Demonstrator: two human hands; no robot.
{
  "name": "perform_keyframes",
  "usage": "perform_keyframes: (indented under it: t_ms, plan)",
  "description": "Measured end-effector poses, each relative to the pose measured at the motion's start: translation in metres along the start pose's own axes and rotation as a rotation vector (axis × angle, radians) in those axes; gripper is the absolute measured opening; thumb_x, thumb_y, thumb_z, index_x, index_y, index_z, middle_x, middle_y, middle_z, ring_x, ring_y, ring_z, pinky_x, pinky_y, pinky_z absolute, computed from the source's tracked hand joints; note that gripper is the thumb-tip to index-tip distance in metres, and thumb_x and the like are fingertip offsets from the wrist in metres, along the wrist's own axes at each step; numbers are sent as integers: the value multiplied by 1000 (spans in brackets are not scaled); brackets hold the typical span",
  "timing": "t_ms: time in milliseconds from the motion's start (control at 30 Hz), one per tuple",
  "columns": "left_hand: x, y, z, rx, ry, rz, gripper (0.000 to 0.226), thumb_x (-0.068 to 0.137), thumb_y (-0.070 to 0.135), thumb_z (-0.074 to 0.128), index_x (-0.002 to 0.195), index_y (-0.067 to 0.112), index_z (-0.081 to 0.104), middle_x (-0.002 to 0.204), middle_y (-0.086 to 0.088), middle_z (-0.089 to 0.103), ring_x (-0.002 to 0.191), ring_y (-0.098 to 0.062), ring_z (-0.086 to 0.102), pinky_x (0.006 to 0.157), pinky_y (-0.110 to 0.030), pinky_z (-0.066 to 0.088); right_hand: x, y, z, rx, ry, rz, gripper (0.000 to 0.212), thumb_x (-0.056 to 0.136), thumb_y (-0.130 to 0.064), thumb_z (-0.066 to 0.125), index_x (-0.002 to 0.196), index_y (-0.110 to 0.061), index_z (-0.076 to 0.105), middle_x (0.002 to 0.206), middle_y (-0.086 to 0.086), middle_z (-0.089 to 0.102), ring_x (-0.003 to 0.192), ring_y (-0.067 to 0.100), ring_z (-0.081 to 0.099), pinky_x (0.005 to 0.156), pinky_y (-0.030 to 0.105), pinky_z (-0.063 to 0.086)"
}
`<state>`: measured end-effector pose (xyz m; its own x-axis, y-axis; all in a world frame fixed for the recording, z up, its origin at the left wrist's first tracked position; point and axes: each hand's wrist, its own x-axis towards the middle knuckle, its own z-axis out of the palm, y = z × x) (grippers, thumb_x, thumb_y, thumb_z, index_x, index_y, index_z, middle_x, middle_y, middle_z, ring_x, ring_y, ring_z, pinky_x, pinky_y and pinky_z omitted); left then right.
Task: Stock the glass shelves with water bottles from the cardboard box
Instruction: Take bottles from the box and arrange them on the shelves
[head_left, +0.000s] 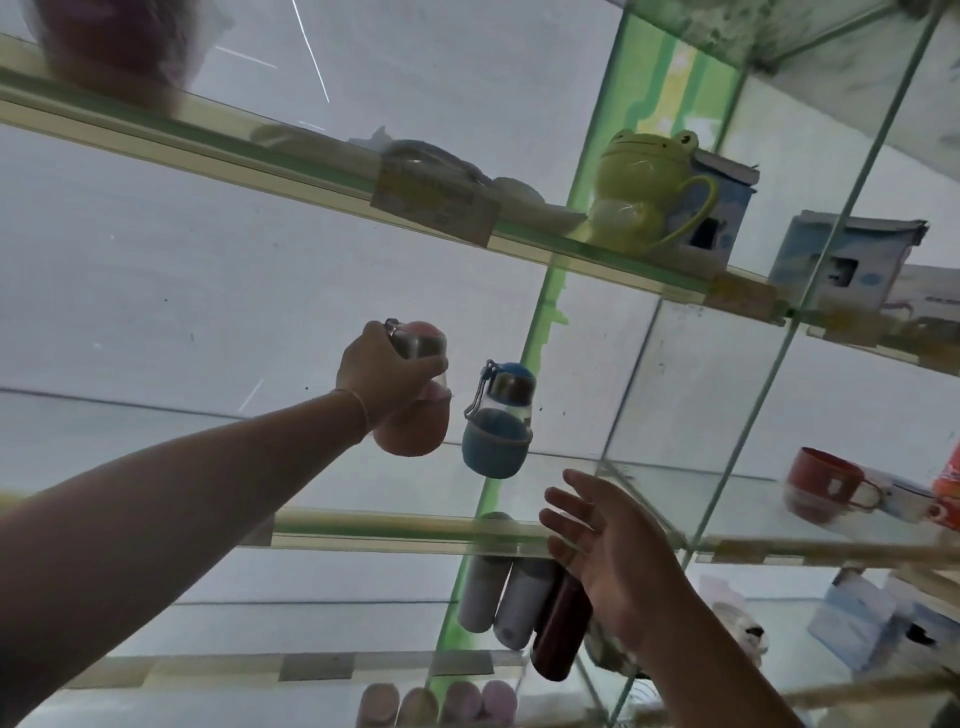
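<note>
A: The glass shelves (363, 525) take most of the view. Where is the bottle?

B: The pink bottle (413, 431) is in the person's left hand (382, 376), above the middle shelf, just beside the blue bottle (498, 421) standing there. That grip is curled round its neck below the cap.

A: And the other hand?

B: The right hand (608, 540) hangs spread and holds nothing, near the shelf edge.

A: How would it handle?

B: Probably light and stiff; it looks empty. The clear neck may be slick, the sleeved lower body surer. Glass below wants a gentle landing.

A: Anything else stored?

B: The frog mug (644, 192) above, and the tall flasks (524, 603) one shelf down.
</note>
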<state>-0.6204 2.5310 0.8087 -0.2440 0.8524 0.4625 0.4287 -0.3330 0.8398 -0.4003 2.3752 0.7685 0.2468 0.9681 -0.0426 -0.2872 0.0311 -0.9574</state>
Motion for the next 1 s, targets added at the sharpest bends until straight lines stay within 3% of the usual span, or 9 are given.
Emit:
perform_keyframes:
  t_ms: [233, 367, 500, 667, 800, 900, 1000]
  plan:
    - [8, -16, 17, -5, -23, -13, 66, 70, 45, 77, 120, 11, 49, 102, -1, 58, 92, -21, 56, 78, -32, 48, 15, 3, 30, -117, 14, -76, 9, 93, -16, 64, 99, -10, 66, 102, 15, 68, 90, 29, 64, 69, 37, 51]
    - [7, -21, 24, 3, -47, -17, 66, 71, 45, 76, 121, 11, 48, 100, 0, 57, 91, -22, 57, 77, -33, 49, 28, 5, 54, -262, 10, -149, 9, 93, -20, 62, 100, -14, 65, 96, 9, 65, 92, 24, 63, 84, 43, 55]
    - [5, -26, 27, 20, -35, -30, 70, 72, 47, 76, 124, 11, 46, 105, -1, 57, 94, -23, 56, 84, -36, 51, 45, 8, 73, -446, 92, -272, 13, 93, -25, 61, 102, -17, 65, 96, 3, 65, 88, 18, 62, 86, 42, 56]
    - [1, -27, 31, 97, -50, 40, 79, 68, 54, 76, 128, 14, 44, 114, -3, 60, 100, -24, 59, 86, -38, 52, 62, 15, 78, -698, 178, -483, 15, 95, -27, 57, 108, -20, 60, 89, -17, 57, 85, 5, 57, 85, 30, 50]
    - [1, -29, 31, 138, -45, 58, 83, 64, 58, 76, 127, 15, 45, 114, -5, 61, 100, -25, 60, 86, -40, 53, 70, 28, 76, -731, 237, -558, 12, 96, -23, 55, 105, -18, 61, 93, -9, 62, 91, 11, 59, 81, 26, 48]
    - [2, -30, 31, 156, -67, 57, 86, 64, 59, 76, 130, 15, 43, 117, -6, 60, 103, -26, 59, 89, -41, 52, 71, 37, 71, -728, 224, -574, 4, 95, -20, 55, 97, -22, 59, 85, -14, 60, 82, 4, 57, 69, 16, 42]
    - [2, -33, 32, 156, -67, 59, 87, 64, 64, 74, 128, 15, 43, 117, -7, 59, 107, -28, 56, 91, -44, 50, 70, 42, 66, -708, 208, -584, 4, 96, -19, 56, 98, -22, 58, 85, -16, 59, 81, -1, 56, 66, 8, 38]
